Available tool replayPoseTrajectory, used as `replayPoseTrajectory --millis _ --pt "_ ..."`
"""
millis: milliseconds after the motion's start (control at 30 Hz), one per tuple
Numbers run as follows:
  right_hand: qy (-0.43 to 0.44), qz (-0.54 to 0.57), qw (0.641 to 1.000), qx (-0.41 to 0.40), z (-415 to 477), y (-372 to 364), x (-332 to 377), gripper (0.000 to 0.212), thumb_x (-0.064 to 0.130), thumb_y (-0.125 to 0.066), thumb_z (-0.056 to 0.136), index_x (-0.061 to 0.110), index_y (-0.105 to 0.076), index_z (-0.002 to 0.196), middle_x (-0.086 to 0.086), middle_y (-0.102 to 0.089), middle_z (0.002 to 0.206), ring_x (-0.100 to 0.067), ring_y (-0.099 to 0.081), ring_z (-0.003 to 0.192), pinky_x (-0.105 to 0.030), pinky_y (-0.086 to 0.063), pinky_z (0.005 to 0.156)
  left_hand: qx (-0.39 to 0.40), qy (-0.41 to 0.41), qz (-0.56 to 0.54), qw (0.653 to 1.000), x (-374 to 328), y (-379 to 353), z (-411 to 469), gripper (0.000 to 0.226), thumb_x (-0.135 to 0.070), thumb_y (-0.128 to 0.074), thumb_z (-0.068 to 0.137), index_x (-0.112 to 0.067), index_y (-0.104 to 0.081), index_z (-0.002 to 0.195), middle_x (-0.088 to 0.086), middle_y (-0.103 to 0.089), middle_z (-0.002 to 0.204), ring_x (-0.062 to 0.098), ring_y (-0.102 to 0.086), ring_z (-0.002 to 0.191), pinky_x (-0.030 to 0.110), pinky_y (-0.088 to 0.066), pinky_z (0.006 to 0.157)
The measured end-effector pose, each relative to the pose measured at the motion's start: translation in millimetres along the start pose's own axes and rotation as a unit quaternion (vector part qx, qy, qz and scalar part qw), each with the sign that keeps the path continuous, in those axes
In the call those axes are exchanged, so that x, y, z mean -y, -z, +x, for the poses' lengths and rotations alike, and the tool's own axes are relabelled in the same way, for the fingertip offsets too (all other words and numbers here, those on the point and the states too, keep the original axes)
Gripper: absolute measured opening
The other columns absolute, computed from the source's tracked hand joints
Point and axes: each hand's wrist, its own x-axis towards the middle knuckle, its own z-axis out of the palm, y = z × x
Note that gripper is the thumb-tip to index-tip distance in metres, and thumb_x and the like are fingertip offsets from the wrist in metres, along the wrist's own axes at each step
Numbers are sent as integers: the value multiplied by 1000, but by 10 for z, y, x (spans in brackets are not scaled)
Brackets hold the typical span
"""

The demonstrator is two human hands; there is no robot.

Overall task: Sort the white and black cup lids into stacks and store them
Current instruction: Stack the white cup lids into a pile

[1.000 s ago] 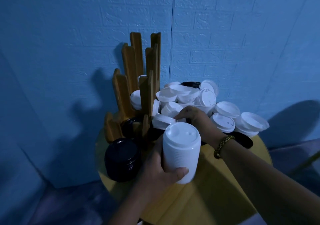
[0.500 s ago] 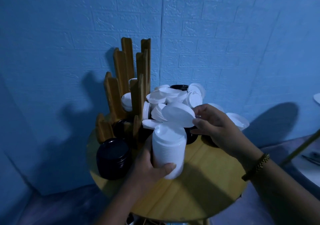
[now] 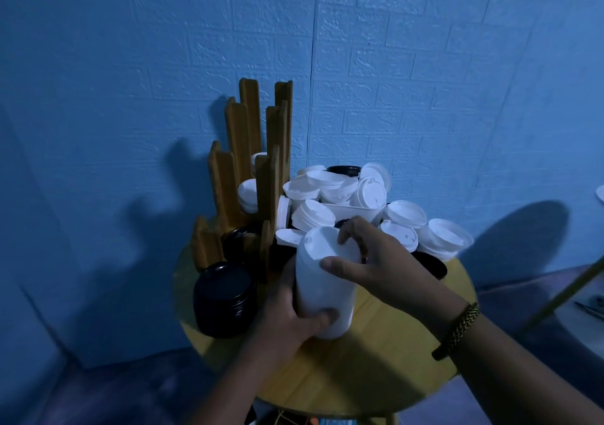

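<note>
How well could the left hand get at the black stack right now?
Probably yes, once freed: the left hand grips the white stack, yet the black stack stands close beside it, nothing between.

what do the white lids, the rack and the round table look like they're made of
White lids: likely thin moulded plastic, matte, with pressed rims. Rack: looks like wood, brown flat-cut slats, dull finish. Table: wood or laminate, pale yellow, smooth; dim light leaves it open.
</note>
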Motion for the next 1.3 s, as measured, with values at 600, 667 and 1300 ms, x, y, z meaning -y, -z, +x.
replayPoseTrajectory --millis 600,667,1300 --pt "4 -187 982 20 127 -129 200 58 70 -48 78 26 -60 114 6 -50 113 -18 -48 109 -33 -44 87 2 -22 15 1000 89 -2 45 102 -73 -78 63 -54 -26 149 -20 -53 133 3 -52 119 26 -51 87" --pt "7 -114 992 53 126 -75 192 52 57 -61 81 27 -60 123 9 -49 122 -16 -47 116 -32 -41 94 1 -17 7 1000 94 -6 50 97 -59 -84 70 -52 -29 149 -21 -54 130 2 -54 117 21 -49 83" --pt "-15 101 991 92 79 -64 -133 88 79 -65 71 33 -46 144 23 -50 140 7 -48 127 -22 -46 102 1 -9 -8 1000 5 19 8 86 -54 -84 69 -78 -24 126 -25 -57 123 -14 -56 104 19 -51 77"
